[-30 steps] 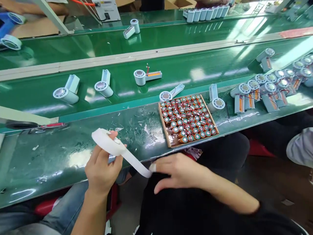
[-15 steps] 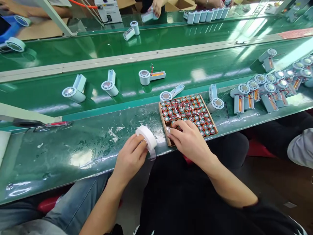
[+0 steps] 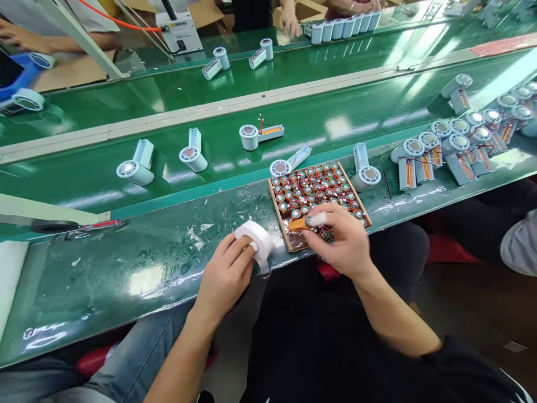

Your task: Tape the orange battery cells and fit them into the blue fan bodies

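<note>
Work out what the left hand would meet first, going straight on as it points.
The left hand, white tape roll in front, would probably meet the battery box's left wall, though the hand's height is unclear.

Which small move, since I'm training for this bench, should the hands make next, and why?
Probably lift the orange cell out over the box wall toward the white tape roll: the right hand has the cell in its fingertips at the box, while the left hand holds the roll close by with a loose strip hanging down.
</note>
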`<state>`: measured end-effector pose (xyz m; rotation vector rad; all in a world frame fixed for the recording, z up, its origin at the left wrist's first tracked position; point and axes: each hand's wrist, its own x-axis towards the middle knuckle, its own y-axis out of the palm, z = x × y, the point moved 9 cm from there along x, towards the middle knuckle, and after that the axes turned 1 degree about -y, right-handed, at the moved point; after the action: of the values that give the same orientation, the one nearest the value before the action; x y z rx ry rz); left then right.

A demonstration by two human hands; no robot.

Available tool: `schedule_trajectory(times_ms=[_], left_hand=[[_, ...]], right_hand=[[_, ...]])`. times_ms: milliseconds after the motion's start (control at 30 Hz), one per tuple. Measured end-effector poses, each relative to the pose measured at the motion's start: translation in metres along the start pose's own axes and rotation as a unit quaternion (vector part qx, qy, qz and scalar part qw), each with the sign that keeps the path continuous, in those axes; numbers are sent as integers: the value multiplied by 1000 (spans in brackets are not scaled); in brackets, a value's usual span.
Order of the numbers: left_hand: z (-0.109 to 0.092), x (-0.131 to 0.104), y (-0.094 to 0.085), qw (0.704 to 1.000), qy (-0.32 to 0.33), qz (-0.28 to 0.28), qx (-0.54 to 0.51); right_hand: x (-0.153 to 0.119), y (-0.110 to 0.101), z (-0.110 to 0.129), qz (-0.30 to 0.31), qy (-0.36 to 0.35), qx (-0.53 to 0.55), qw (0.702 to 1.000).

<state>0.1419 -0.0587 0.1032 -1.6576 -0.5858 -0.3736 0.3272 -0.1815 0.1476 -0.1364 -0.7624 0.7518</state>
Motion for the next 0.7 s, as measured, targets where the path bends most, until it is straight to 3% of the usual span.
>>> schedule_trajectory(times_ms=[67,167,267,433,567,633,700], left_hand=[[-5,1,-2,999,23,26,17],[-12,6,-6,996,48,61,40],[-21,15,-8,993,76,79,52],[-31,35,-7,984,111,115,78],[-27,48,-14,987,86,122,60],[-24,51,-15,989,73,119,55],[-22,51,-13,991,62,107,49]], right_hand=[[-1,-21,2,-67,30,151,986],[-2,-17,6,-38,88,261,961],[-4,2,8,25,132,232,964],[-3,16,20,74,75,60,993],[-9,19,4,156,118,10,981],[-11,16,-10,150,161,30,975],[-12,9,-22,74,189,89,975]])
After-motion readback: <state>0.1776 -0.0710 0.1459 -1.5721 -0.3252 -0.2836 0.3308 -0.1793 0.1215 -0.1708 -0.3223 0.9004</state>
